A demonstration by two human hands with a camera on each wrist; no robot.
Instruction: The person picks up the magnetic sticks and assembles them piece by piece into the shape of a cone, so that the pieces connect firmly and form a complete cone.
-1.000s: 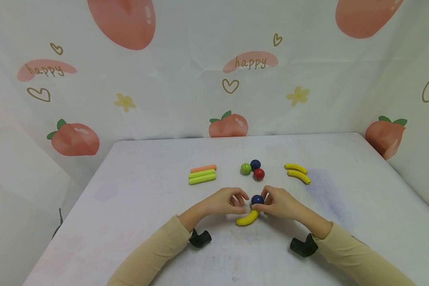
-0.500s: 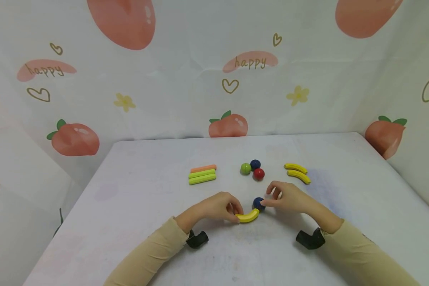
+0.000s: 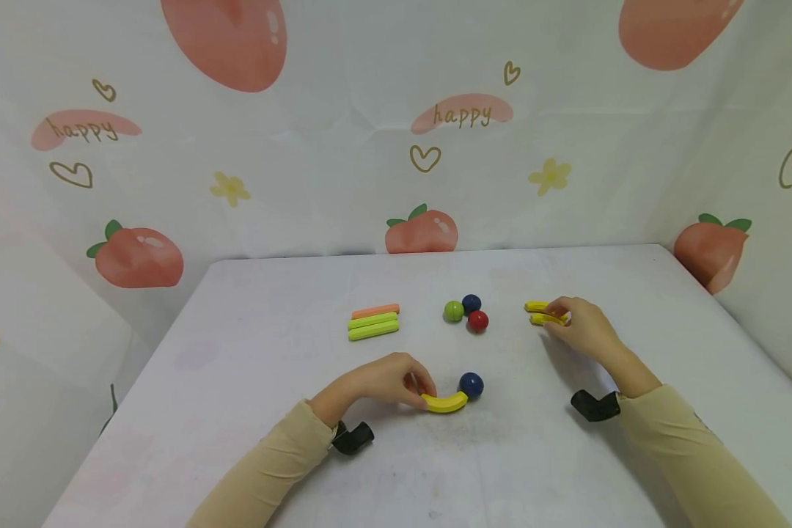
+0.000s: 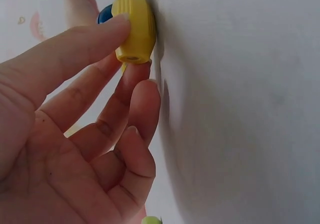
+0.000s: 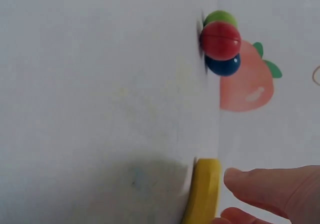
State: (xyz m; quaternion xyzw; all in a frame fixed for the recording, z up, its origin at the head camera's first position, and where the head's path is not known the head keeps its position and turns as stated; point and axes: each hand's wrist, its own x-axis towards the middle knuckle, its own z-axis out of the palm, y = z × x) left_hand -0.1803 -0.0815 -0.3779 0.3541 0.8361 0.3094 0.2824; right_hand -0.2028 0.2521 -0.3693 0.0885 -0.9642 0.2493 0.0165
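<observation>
My left hand point(image 3: 389, 378) pinches one end of a small yellow toy banana point(image 3: 445, 405) between thumb and fingers. The banana's other end meets or nearly meets a dark blue ball point(image 3: 471, 386), which sits on the table untouched by either hand. In the left wrist view the thumb lies against the banana point(image 4: 136, 26). At the right, my right hand point(image 3: 587, 328) reaches over two more toy bananas point(image 3: 537, 306), partly hiding them. The right wrist view shows a fingertip point(image 5: 235, 179) slightly apart from a banana point(image 5: 202, 191); any grip there is not visible.
Beyond the hands, a green ball point(image 3: 453, 311), another blue ball point(image 3: 471, 303) and a red ball point(image 3: 478, 321) cluster together. Left of them lie two lime sticks point(image 3: 373, 331) and an orange stick point(image 3: 375, 311). A patterned cloth point(image 3: 330, 147) hangs behind the table point(image 3: 270, 330).
The right hand has left the near blue ball and moved right and away to the two bananas. The left hand has taken hold of the near banana, which has shifted left with the ball.
</observation>
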